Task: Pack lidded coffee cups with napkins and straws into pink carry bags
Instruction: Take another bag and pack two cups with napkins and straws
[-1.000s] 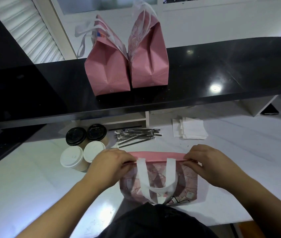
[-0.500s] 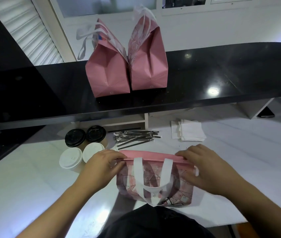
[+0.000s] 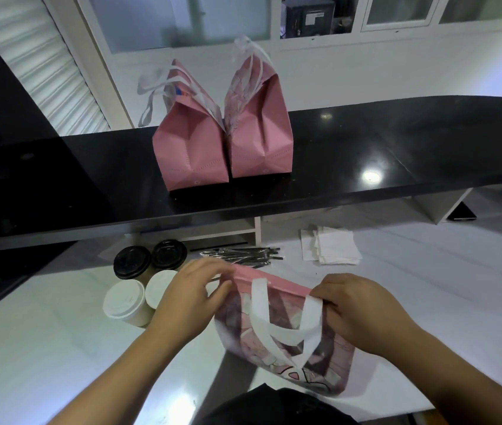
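Two hands, left grip (image 3: 193,297) and right grip (image 3: 363,308), pinch the flat pink patterned carry bag (image 3: 277,335); four lidded paper cups (image 3: 144,280) stand just left of it

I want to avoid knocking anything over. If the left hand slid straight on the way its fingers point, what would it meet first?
The left hand points up and right along the bag rim. Straight on, it would probably meet the wrapped straws first, though depth is hard to judge. The cups sit off to its left.
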{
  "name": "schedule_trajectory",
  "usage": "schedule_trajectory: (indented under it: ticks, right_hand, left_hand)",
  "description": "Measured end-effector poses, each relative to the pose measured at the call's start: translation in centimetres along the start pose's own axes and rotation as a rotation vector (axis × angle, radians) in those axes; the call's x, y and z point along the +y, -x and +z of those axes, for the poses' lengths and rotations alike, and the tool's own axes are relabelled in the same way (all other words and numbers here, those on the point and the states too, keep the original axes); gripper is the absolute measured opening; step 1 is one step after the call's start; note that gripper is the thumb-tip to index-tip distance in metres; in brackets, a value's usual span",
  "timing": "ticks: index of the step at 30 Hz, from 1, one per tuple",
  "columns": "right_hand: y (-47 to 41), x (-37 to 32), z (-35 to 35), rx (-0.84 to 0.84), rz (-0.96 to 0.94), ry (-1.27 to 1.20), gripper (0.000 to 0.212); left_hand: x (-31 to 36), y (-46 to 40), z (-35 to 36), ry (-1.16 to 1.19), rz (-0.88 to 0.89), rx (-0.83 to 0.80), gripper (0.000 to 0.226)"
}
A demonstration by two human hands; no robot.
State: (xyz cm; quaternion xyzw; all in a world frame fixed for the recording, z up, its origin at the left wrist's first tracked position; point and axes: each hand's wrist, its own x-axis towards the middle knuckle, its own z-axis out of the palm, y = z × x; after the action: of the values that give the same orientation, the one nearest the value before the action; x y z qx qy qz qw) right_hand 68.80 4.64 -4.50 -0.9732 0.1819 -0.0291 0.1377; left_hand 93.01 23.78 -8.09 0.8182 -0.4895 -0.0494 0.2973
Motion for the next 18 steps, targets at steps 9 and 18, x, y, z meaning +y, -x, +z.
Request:
schedule_trajectory:
  ticks: [9,18]
  right_hand:
    - [0.3,2.3,-12.5,0.225,0.285,0.017,0.024]
    - [-4.7,5.0,-22.9,0.488,0.353,0.228,0.033]
  left_hand:
    - [6.4,-4.8,-0.5,0.286,0.075,0.112,0.023]
    - [12.8,-11.6,0.0,0.398,0.140,0.049,0.031]
